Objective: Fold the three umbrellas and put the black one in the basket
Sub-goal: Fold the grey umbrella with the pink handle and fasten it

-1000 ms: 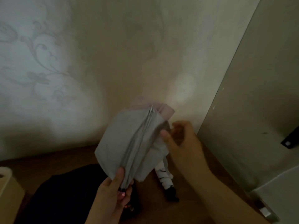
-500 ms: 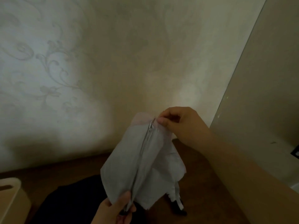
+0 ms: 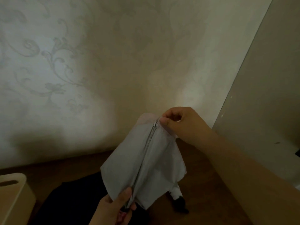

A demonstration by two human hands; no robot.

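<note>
Black umbrella (image 3: 78, 202) lies on wooden floor (image 3: 201, 179), outside basket (image 3: 14, 197) at left; grey umbrella (image 3: 141, 168) held upright above it; right hand (image 3: 180, 124), lower beside canopy second ago, now pinches rib tip at top; left hand (image 3: 113, 210) grips lower end; pleat-gathering under way, folding unfinished.

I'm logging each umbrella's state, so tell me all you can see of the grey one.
The grey umbrella is collapsed, its pale, thin fabric hanging in loose, unwrapped panels around a metal rib. It is held tilted above the brown floor. The left hand grips its lower end; the right hand pinches the top, where pinkish fabric shows.
</note>
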